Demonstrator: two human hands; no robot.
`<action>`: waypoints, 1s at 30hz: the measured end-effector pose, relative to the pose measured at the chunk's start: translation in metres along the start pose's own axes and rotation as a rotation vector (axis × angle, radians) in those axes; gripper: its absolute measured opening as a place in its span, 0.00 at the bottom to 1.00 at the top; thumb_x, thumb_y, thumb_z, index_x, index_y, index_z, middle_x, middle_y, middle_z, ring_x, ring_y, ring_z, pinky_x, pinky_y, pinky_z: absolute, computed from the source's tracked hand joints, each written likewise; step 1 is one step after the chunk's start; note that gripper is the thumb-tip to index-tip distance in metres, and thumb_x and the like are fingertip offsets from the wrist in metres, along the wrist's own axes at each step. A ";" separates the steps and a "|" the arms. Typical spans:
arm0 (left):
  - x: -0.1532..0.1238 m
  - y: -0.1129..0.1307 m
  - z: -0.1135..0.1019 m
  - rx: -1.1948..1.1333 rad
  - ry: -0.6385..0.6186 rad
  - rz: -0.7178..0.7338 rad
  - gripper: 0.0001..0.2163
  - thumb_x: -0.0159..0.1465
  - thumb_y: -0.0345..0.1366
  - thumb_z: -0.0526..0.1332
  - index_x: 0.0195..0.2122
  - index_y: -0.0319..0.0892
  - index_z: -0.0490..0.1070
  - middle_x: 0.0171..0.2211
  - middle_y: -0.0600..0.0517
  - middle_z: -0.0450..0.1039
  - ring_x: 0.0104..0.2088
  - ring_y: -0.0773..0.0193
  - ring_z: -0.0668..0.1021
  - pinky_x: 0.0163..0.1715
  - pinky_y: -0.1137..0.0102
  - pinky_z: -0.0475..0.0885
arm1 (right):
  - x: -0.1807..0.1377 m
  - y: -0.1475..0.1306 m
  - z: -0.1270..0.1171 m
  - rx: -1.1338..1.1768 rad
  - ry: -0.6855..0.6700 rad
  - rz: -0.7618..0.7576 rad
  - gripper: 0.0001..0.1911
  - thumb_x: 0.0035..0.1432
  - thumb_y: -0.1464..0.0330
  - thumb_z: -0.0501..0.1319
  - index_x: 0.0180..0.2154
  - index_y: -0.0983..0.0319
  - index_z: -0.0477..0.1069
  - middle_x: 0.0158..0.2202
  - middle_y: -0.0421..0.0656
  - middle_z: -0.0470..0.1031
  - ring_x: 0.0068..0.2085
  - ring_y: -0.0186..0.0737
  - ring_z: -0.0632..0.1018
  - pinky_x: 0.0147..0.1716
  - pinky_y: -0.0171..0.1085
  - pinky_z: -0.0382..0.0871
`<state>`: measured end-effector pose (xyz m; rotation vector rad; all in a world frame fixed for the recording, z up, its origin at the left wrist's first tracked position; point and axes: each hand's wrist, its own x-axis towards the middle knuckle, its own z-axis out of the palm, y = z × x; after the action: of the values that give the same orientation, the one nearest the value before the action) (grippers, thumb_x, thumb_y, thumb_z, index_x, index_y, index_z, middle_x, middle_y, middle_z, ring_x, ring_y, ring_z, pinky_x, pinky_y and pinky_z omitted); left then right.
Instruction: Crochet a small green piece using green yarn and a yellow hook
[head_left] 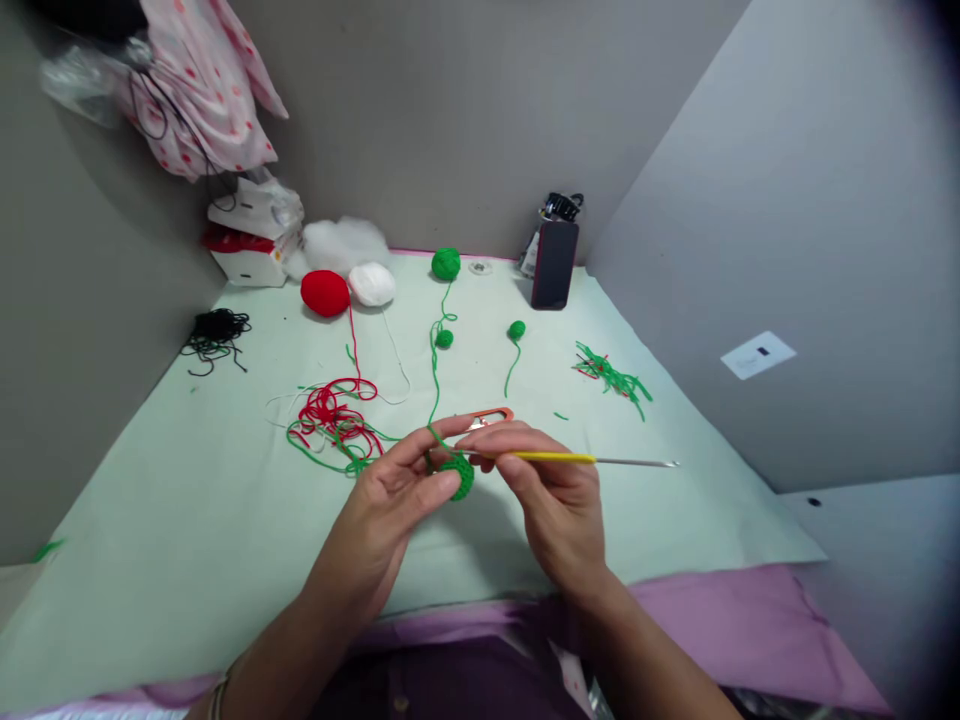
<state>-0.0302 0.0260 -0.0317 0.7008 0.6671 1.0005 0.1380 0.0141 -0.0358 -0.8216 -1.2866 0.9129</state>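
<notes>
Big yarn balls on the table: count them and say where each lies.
3. The red ball is at the back left, the white ball just to its right, and the big green ball farther right and back.

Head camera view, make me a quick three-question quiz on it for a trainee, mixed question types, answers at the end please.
1. Multiple choice: what does the right hand hold?
A) a pencil
B) a yellow-handled hook
C) a ruler

2. True or false: in the picture, the white yarn ball lies to the left of the red yarn ball.

3. Fill in the colour: the left hand holds a small crocheted piece made of ____ yarn.

Key: 1. B. 2. False; it lies to the right. 3. Green.
</notes>
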 end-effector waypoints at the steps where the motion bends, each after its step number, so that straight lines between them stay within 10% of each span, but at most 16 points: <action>1: -0.001 0.000 0.000 0.018 -0.013 0.007 0.14 0.65 0.38 0.74 0.52 0.53 0.87 0.41 0.52 0.83 0.52 0.58 0.80 0.59 0.66 0.68 | 0.001 0.000 0.000 0.030 -0.001 0.031 0.08 0.73 0.63 0.67 0.44 0.53 0.87 0.41 0.42 0.88 0.41 0.39 0.85 0.43 0.38 0.80; 11: -0.005 0.004 -0.003 0.155 0.076 0.039 0.16 0.60 0.42 0.78 0.50 0.53 0.88 0.39 0.52 0.81 0.43 0.59 0.80 0.50 0.66 0.71 | 0.003 -0.003 -0.007 0.186 -0.030 0.182 0.11 0.76 0.61 0.62 0.43 0.56 0.82 0.39 0.42 0.86 0.35 0.37 0.84 0.42 0.39 0.81; 22: -0.006 -0.008 0.003 0.363 0.310 0.289 0.11 0.60 0.30 0.76 0.43 0.50 0.88 0.45 0.52 0.81 0.42 0.62 0.77 0.50 0.70 0.73 | -0.006 -0.009 -0.005 -0.693 -0.221 -0.554 0.15 0.75 0.74 0.56 0.56 0.60 0.77 0.43 0.50 0.88 0.43 0.45 0.87 0.42 0.44 0.83; 26: -0.006 -0.005 0.004 0.123 0.215 0.111 0.22 0.60 0.36 0.78 0.56 0.50 0.85 0.36 0.54 0.77 0.40 0.62 0.78 0.47 0.71 0.74 | -0.007 -0.006 -0.007 -0.888 -0.236 -0.632 0.19 0.71 0.77 0.62 0.56 0.53 0.80 0.47 0.48 0.87 0.46 0.46 0.88 0.45 0.45 0.85; 30: -0.003 0.003 0.002 -0.100 0.119 -0.087 0.21 0.58 0.38 0.79 0.53 0.45 0.87 0.34 0.53 0.77 0.35 0.66 0.76 0.41 0.72 0.74 | -0.008 -0.005 -0.009 -0.511 -0.039 -0.393 0.14 0.74 0.72 0.61 0.53 0.53 0.82 0.43 0.46 0.87 0.42 0.45 0.86 0.40 0.44 0.85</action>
<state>-0.0314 0.0236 -0.0278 0.5238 0.7397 0.9930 0.1466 0.0047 -0.0352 -0.8961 -1.6739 0.2857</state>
